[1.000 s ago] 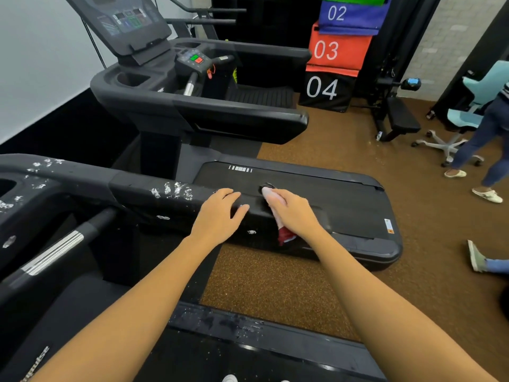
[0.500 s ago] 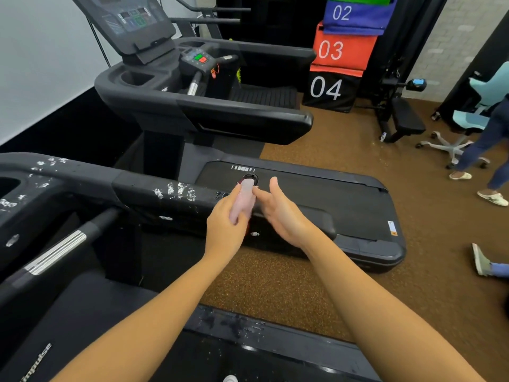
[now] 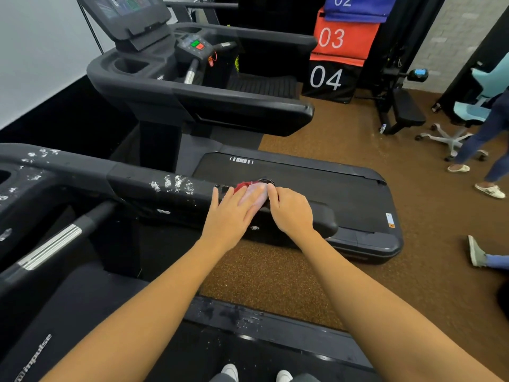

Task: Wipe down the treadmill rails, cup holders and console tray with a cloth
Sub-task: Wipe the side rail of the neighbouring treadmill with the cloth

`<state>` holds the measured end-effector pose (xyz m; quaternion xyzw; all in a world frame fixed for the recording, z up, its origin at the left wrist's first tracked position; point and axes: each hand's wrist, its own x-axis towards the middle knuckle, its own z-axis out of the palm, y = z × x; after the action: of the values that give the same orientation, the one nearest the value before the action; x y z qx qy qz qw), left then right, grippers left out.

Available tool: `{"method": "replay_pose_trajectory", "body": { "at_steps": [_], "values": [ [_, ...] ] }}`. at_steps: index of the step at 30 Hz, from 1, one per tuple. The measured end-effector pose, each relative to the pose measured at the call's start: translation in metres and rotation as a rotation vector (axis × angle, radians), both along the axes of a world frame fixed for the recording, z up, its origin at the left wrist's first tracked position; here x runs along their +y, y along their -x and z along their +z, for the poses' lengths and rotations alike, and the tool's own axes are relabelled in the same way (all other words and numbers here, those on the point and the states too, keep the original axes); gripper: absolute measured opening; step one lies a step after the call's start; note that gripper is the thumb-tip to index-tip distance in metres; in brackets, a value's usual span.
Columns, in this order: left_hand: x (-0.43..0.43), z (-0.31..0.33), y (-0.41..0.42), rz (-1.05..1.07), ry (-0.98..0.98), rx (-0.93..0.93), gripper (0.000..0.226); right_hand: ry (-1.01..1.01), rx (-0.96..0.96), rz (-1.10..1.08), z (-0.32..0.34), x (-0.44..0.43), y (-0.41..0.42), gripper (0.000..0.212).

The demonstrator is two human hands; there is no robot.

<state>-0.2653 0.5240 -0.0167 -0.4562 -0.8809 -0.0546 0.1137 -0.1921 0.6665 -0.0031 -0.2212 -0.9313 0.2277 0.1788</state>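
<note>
A pink and red cloth (image 3: 253,192) lies on top of the near treadmill's black right rail (image 3: 316,220), close to its rear end. My left hand (image 3: 230,215) presses flat on the cloth with straight fingers. My right hand (image 3: 290,210) is beside it, its fingers curled down on the cloth's right edge. White smudges (image 3: 173,186) mark the rail just left of my hands. More white spots dot the console tray and cup holder area (image 3: 30,172) at the far left.
A second treadmill (image 3: 209,106) stands ahead, its belt (image 3: 303,183) running behind my hands. Numbered boxes (image 3: 334,75) and a bench (image 3: 405,111) are at the back. People's legs (image 3: 484,139) and an office chair stand on the brown floor at right.
The cloth went from my right hand to my left, lifted off the rail. Now it is back down on the rail under my left hand, and my right hand has closed in on its edge.
</note>
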Motion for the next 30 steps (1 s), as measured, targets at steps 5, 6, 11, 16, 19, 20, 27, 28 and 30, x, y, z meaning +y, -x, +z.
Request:
{"method": "replay_pose_trajectory", "body": {
  "at_steps": [5,6,11,16,19,20,27,28,30],
  "values": [
    [-0.018,0.013,0.038,0.204,0.037,0.007,0.046,-0.095,-0.003,0.002,-0.013,0.006,0.003,0.045],
    [-0.02,0.014,0.045,0.242,0.043,-0.007,0.045,-0.108,-0.015,0.002,-0.014,0.005,0.003,0.047],
    [-0.002,0.007,0.029,0.144,-0.01,-0.088,0.042,-0.151,-0.052,0.001,-0.022,0.007,0.007,0.061],
    [0.002,0.002,0.023,0.075,0.005,-0.048,0.056,-0.208,-0.087,0.004,-0.022,0.006,0.007,0.059],
    [-0.005,0.005,0.039,0.096,-0.016,-0.069,0.056,-0.2,-0.048,0.009,-0.022,0.007,0.005,0.068],
    [-0.005,0.004,0.044,0.127,-0.03,-0.088,0.052,-0.194,-0.048,0.011,-0.022,0.007,0.004,0.07],
    [0.007,-0.003,0.022,0.149,-0.125,-0.131,0.062,-0.17,-0.066,0.04,-0.018,0.007,0.005,0.062],
    [0.006,-0.005,0.015,0.103,-0.188,-0.12,0.056,-0.179,-0.069,0.053,-0.018,0.007,0.005,0.055],
    [0.0,-0.013,0.004,0.029,-0.265,-0.101,0.044,-0.174,-0.059,0.061,-0.016,0.007,0.003,0.047]
  ]
}}
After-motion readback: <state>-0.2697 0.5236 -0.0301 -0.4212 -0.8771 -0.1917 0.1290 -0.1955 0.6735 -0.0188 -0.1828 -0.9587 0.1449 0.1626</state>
